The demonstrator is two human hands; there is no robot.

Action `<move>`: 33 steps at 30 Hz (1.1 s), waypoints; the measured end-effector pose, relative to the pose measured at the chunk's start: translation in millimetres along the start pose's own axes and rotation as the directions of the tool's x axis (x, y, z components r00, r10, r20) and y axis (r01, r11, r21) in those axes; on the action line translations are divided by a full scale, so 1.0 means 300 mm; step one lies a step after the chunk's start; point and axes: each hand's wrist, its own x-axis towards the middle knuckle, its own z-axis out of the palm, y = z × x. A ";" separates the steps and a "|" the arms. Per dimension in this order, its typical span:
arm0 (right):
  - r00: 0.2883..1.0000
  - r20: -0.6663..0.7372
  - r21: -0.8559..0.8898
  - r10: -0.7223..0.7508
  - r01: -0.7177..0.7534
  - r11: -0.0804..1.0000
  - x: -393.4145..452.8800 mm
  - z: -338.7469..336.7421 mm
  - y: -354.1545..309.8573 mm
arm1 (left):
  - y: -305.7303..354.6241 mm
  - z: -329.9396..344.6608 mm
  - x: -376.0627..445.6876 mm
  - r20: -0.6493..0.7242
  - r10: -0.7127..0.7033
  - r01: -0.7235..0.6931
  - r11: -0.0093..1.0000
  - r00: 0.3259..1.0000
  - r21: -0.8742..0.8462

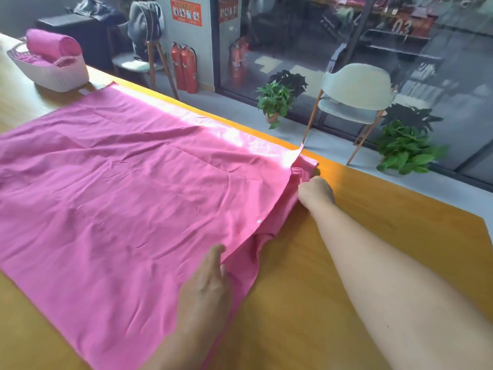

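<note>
Across the wooden table (346, 236) the pink cloth (120, 196) lay spread flat, w/ many small wrinkles. It covered most of the left and middle part and reached the far edge, where sunlight fell on it. At its right side the cloth was in two layers, the lower one showing a bit from under the top one.

My left hand (205, 284) was at the right side of the cloth, close to the near edge of the table. Its fingers and thumb were closed on the edge of the top layer, which rose a little there. My right hand (316, 192) was further out, near the far edge, at the bunched corner of the cloth. Its fingers were curled into the fabric and held it; the fingertips were hidden, so I can't tell exactly how.

At the far left corner stood a white basket (53, 76) w/ a pink roll (53, 45) in it, well apart from both hands. Beyond the far edge, on the floor, stood a grey chair (357, 86), a potted plant (274, 100) and two red fire extinguishers (188, 68).
</note>
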 end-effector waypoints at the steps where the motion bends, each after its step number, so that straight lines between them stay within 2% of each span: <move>1: 1.000 0.003 0.021 0.000 0.000 1.000 0.003 -0.001 -0.004 | 0.003 0.004 -0.003 0.034 0.080 -0.081 0.997 0.996 0.017; 3: 1.000 0.015 0.013 -0.008 0.008 1.000 0.011 0.004 -0.001 | 0.014 0.021 -0.001 0.090 0.203 -0.210 0.974 0.975 0.081; 5: 1.000 -0.012 -0.072 -0.029 0.028 0.997 0.001 -0.003 0.018 | 0.021 0.039 0.004 0.135 0.268 -0.288 0.944 0.954 0.161; 7: 0.995 -0.079 -0.174 -0.067 0.052 0.983 -0.003 -0.024 0.046 | 0.042 0.052 0.015 0.151 0.196 -0.216 0.967 0.969 0.131; 9: 0.982 -0.134 -0.268 -0.136 0.096 0.959 -0.026 -0.042 0.061 | 0.049 0.060 0.034 0.106 0.058 -0.061 0.998 0.993 0.023; 11: 0.964 -0.113 -0.281 -0.241 0.201 0.938 -0.077 -0.047 0.048 | 0.049 0.065 0.055 0.019 -0.066 0.068 0.993 0.998 -0.101; 13: 0.924 0.014 -0.280 -0.382 0.370 0.886 -0.149 -0.032 0.026 | 0.046 0.068 0.069 -0.071 -0.082 0.072 0.988 0.994 -0.138; 14: 0.880 0.121 -0.277 -0.460 0.475 0.835 -0.182 -0.017 0.019 | 0.045 0.070 0.073 -0.118 -0.065 0.048 0.989 0.991 -0.142; 16: 0.746 0.338 -0.205 -0.574 0.653 0.729 -0.227 0.023 0.015 | 0.056 0.068 0.078 -0.157 -0.018 -0.008 0.987 0.987 -0.162; 18: 0.641 0.480 -0.144 -0.599 0.731 0.667 -0.237 0.053 0.013 | 0.068 0.062 0.081 -0.169 0.011 -0.046 0.978 0.986 -0.202; 20: 0.612 0.540 -0.202 -0.577 0.760 0.618 -0.224 0.063 0.007 | 0.068 0.059 0.083 -0.190 0.051 -0.093 0.972 0.980 -0.217; 24: 0.612 0.484 -0.268 -0.625 0.784 0.561 -0.199 0.030 -0.003 | 0.050 0.058 0.083 -0.171 0.059 -0.091 0.978 0.984 -0.188; 26: 0.634 0.524 -0.198 -0.569 0.740 0.642 -0.185 -0.006 0.001 | 0.047 0.053 0.077 -0.124 0.080 -0.092 0.991 0.989 -0.100; 28: 0.718 0.487 -0.065 -0.498 0.598 0.799 -0.149 -0.038 0.016 | 0.046 0.061 0.065 0.002 0.116 -0.116 0.991 0.993 0.074; 29: 0.799 0.387 -0.043 -0.461 0.515 0.856 -0.114 -0.044 0.026 | 0.045 0.067 0.058 0.062 0.126 -0.135 0.978 0.990 0.162; 31: 0.929 0.133 -0.121 -0.346 0.362 0.924 -0.035 -0.050 0.039 | 0.051 0.070 0.051 0.112 0.151 -0.175 0.953 0.982 0.248; 33: 0.980 0.014 -0.154 -0.200 0.200 0.968 0.040 -0.047 0.048 | 0.051 0.077 0.055 0.096 0.219 -0.237 0.940 0.971 0.246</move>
